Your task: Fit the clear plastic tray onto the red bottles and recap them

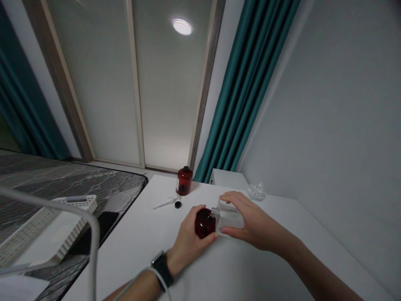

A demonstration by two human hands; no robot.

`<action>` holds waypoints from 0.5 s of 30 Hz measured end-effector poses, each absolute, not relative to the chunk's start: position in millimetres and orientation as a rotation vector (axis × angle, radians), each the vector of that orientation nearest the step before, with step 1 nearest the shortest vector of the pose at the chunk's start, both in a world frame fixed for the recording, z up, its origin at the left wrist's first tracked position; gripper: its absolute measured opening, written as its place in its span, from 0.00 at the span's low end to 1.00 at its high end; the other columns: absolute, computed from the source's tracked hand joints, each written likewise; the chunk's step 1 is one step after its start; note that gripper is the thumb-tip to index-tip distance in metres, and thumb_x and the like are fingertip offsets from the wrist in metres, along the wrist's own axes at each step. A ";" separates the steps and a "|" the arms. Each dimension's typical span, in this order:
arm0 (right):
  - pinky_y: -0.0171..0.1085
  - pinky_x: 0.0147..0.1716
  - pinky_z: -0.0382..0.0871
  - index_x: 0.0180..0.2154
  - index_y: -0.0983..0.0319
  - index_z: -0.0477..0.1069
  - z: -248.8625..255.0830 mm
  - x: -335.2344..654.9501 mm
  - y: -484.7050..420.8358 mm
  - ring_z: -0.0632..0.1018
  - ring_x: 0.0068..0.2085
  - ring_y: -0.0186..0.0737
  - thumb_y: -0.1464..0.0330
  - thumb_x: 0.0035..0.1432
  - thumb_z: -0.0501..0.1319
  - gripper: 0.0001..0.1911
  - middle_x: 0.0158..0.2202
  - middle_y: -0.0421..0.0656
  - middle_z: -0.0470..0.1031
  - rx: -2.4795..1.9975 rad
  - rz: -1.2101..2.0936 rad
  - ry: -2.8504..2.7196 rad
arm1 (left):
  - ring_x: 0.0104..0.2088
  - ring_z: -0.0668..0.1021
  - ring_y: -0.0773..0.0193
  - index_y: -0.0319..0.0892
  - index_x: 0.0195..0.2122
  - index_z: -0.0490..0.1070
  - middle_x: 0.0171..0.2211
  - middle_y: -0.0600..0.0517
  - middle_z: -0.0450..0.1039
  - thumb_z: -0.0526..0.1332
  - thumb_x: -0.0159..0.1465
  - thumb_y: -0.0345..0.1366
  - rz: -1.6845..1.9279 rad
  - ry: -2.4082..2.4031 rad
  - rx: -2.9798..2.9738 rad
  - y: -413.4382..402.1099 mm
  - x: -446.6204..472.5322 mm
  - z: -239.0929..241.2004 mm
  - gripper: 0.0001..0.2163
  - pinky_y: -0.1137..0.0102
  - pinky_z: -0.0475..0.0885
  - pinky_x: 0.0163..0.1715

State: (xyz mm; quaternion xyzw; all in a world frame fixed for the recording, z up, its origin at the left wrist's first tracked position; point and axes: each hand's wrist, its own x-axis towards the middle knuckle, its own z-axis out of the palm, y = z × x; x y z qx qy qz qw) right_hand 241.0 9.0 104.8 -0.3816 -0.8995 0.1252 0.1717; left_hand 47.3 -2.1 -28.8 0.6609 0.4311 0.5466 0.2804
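My left hand (188, 242) is wrapped round a small dark red bottle (205, 223), with a black watch on that wrist. My right hand (250, 221) grips a clear square bottle (230, 218) tipped on its side, its narrow neck touching the red bottle's mouth. Both hands hover just above the white table (150, 234). Farther back stand a second red bottle with a black cap (184, 181), a white pump nozzle (165, 202) lying flat and a small black cap (178, 204).
Crumpled clear plastic (257, 191) lies at the table's back right near a white box (228, 179). A white slotted basket (56, 225) and a dark phone-like slab (100, 225) rest on the grey patterned mattress at left. Teal curtains and a sliding door stand behind.
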 end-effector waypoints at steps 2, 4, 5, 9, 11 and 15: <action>0.53 0.61 0.65 0.56 0.62 0.63 104.6 240.9 9.7 0.70 0.60 0.52 0.68 0.53 0.70 0.31 0.58 0.53 0.70 -1.083 0.354 -2.551 | 0.49 0.77 0.50 0.41 0.55 0.63 0.49 0.44 0.72 0.67 0.54 0.35 1.462 1.169 1.767 -2.3 47.3 -28.8 0.27 0.55 0.72 0.51; 0.53 0.61 0.65 0.56 0.61 0.63 104.2 241.0 10.3 0.70 0.60 0.52 0.68 0.53 0.70 0.31 0.58 0.52 0.70 -1.081 0.352 -2.545 | 0.49 0.77 0.50 0.41 0.55 0.63 0.50 0.44 0.72 0.67 0.54 0.35 1.456 1.176 1.766 -2.5 47.3 -29.0 0.27 0.55 0.72 0.51; 0.53 0.60 0.65 0.56 0.60 0.63 104.0 241.1 10.5 0.70 0.60 0.52 0.68 0.53 0.70 0.31 0.58 0.52 0.70 -1.080 0.352 -2.543 | 0.49 0.77 0.50 0.41 0.55 0.62 0.50 0.44 0.72 0.67 0.54 0.35 1.452 1.176 1.766 -2.5 47.3 -29.1 0.27 0.55 0.72 0.51; 0.53 0.60 0.65 0.56 0.60 0.64 103.7 241.6 11.0 0.70 0.60 0.52 0.68 0.52 0.70 0.31 0.58 0.52 0.70 -1.079 0.357 -2.546 | 0.49 0.76 0.50 0.41 0.55 0.62 0.50 0.43 0.72 0.67 0.55 0.37 1.444 1.171 1.761 -2.6 47.7 -29.0 0.27 0.54 0.71 0.52; 0.54 0.60 0.65 0.56 0.60 0.64 104.2 241.6 11.4 0.70 0.60 0.52 0.68 0.52 0.70 0.31 0.58 0.52 0.70 -1.081 0.361 -2.553 | 0.49 0.76 0.49 0.41 0.55 0.62 0.50 0.43 0.72 0.67 0.54 0.36 1.446 1.176 1.754 -2.9 48.2 -28.7 0.27 0.54 0.71 0.52; 0.54 0.61 0.65 0.57 0.60 0.64 105.3 241.5 12.5 0.70 0.60 0.52 0.68 0.52 0.71 0.32 0.58 0.52 0.70 -1.087 0.362 -2.568 | 0.49 0.76 0.49 0.41 0.55 0.62 0.50 0.43 0.72 0.67 0.53 0.34 1.450 1.183 1.747 -3.5 48.6 -28.7 0.27 0.54 0.71 0.52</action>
